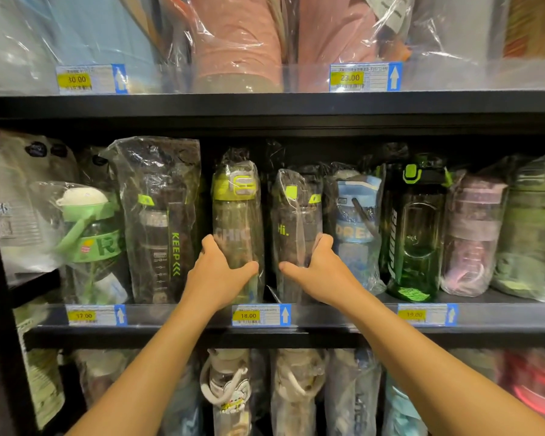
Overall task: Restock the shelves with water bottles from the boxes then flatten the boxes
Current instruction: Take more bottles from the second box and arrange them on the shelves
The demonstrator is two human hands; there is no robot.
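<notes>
Both arms reach to the shelf point(183, 333). My left hand point(216, 275) grips one bottle point(237, 215); my right hand point(320, 272) grips another bottle point(291, 215) beside it.

Left bottle point(237, 215): we see smoky grey, lime lid, plastic-wrapped, upright on the middle shelf point(183, 336);
Right bottle point(296, 225): likewise wrapped, upright, just beside

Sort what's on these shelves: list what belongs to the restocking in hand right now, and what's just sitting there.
In hand:
- left hand on the lime-lidded bottle
- right hand on the wrapped "Hi." bottle
- middle shelf, 18.00 tag

Just sitting:
- "KEEP" bottle
- blue bottle
- dark green bottle
- pink wrapped goods above
</notes>
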